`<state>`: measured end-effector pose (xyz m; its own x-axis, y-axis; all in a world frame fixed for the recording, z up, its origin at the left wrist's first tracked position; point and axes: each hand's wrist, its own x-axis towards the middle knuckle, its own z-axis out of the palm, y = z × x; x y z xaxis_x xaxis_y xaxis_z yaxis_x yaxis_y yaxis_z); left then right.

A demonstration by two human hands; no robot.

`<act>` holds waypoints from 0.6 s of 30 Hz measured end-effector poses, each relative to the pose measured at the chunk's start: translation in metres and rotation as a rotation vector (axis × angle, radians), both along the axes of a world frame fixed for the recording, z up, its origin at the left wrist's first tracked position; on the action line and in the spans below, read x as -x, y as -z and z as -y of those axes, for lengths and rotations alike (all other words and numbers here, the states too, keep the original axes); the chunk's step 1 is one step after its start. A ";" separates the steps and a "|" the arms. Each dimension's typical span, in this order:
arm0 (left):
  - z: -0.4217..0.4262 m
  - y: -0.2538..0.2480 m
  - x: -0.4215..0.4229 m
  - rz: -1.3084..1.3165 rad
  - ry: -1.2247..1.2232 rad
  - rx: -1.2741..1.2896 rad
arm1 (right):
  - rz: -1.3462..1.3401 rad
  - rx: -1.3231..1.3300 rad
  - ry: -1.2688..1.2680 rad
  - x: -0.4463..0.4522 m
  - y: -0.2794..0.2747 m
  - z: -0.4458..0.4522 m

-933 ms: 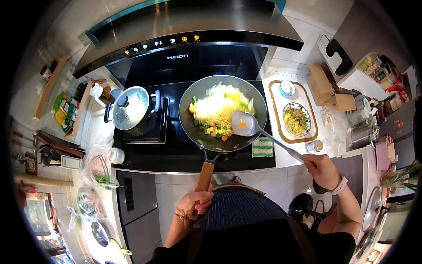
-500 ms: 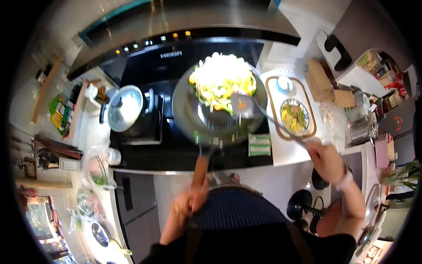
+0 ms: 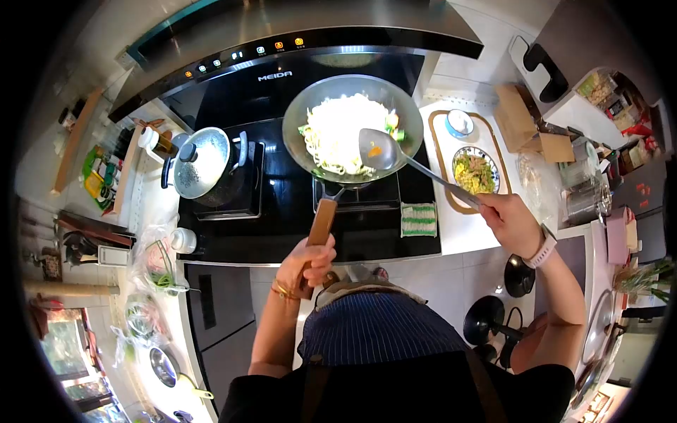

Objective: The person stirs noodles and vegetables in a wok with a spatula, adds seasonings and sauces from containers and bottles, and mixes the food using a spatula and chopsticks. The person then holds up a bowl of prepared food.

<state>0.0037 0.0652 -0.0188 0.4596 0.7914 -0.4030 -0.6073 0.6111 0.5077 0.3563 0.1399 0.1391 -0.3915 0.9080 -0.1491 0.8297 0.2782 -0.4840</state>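
My left hand (image 3: 308, 266) is closed around the wooden handle (image 3: 322, 224) of a large wok (image 3: 296, 116). The wok is tipped toward the back, above the right-hand burner (image 3: 363, 196). Inside it lie pale noodles (image 3: 342, 134), overexposed by glare, with bits of green and orange vegetable around their edge. With my right hand (image 3: 515, 227) I grip the long handle of a metal spatula (image 3: 384, 156). Its blade rests over the right side of the noodles, with an orange scrap on it.
A lidded pot (image 3: 203, 166) stands on the left burner. Right of the hob, a tray (image 3: 438, 166) bears a patterned plate of food (image 3: 475, 173) and a small bowl (image 3: 459, 123). A folded striped cloth (image 3: 419, 220) lies at the hob's front right. The range hood (image 3: 352, 39) overhangs the back.
The wok has moved away from me, toward the back of the hob, and the noodles now lie lower in it. My left hand has moved up with the handle; the spatula has shifted slightly up-left.
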 end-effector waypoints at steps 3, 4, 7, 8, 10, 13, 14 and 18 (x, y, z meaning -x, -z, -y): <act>0.033 0.007 0.002 -0.074 0.010 -0.030 | -0.076 -0.095 0.083 -0.028 0.002 0.028; 0.045 0.002 0.007 -0.085 0.018 -0.027 | -0.129 -0.057 0.111 -0.032 -0.005 0.037; 0.071 -0.003 0.005 -0.083 0.031 0.095 | -0.220 0.161 0.167 -0.048 -0.012 0.040; 0.055 -0.021 -0.001 -0.048 -0.012 0.155 | -0.194 0.142 0.099 -0.049 -0.011 0.034; 0.038 -0.009 0.005 0.020 -0.013 0.082 | -0.205 0.117 0.094 -0.042 -0.009 0.029; 0.003 -0.020 0.007 0.034 0.021 0.026 | -0.192 0.013 0.049 -0.026 -0.011 0.006; -0.008 -0.024 0.005 0.025 0.002 0.022 | -0.171 -0.017 0.013 -0.022 -0.008 -0.007; -0.006 -0.001 -0.004 -0.078 0.007 -0.128 | -0.180 -0.072 0.100 -0.022 0.010 -0.011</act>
<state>0.0081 0.0711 -0.0180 0.4362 0.8358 -0.3333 -0.5593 0.5420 0.6273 0.3787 0.1510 0.1295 -0.3136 0.9494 -0.0182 0.7567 0.2383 -0.6088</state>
